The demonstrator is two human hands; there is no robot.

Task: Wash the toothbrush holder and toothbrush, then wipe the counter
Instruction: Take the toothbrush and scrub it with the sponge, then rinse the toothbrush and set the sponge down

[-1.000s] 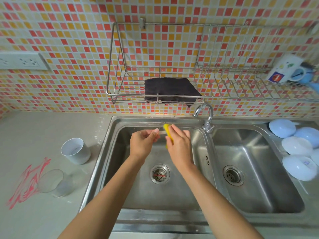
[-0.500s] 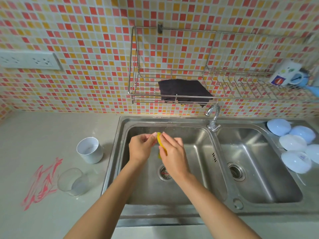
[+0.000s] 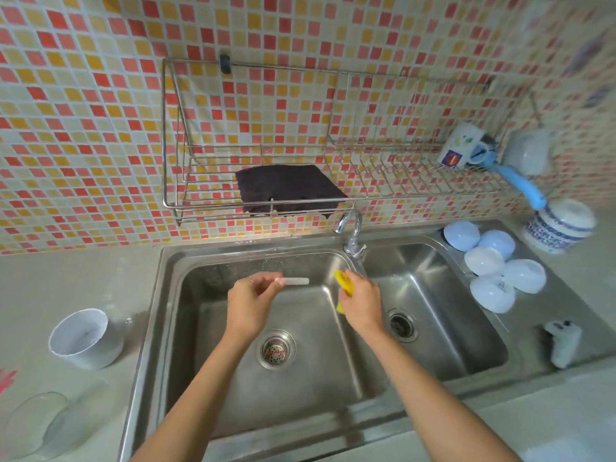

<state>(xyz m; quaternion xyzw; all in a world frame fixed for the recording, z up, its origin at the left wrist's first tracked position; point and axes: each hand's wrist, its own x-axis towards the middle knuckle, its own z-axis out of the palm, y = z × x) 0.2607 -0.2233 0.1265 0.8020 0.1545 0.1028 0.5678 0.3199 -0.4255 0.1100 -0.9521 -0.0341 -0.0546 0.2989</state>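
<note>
- Our left hand (image 3: 250, 303) is over the far part of the left sink basin (image 3: 233, 378), and its fingers are pinched closed on one end of the toothbrush (image 3: 295, 281).
- From this grip the toothbrush, pale and somewhat blurred, points to the right, almost level.
- Our right hand (image 3: 361, 300) is near it, just right of the toothbrush tip, and it is closed around a yellow sponge (image 3: 343, 282); the sponge and the toothbrush are apart.
- Both hands are just in front of the faucet (image 3: 350, 228), which stands between the two basins.
- On the counter (image 3: 83, 278) at the left of the sink we see the white toothbrush holder (image 3: 85, 338), upright, with its opening up.
- Near the left front corner a clear glass (image 3: 36, 425) lies on its side.
- On the wall rack (image 3: 206, 201) above the sink a dark cloth (image 3: 290, 188) rests.
- At the far right of the sink several white bowls (image 3: 493, 271) stand upside down, close together.
</note>
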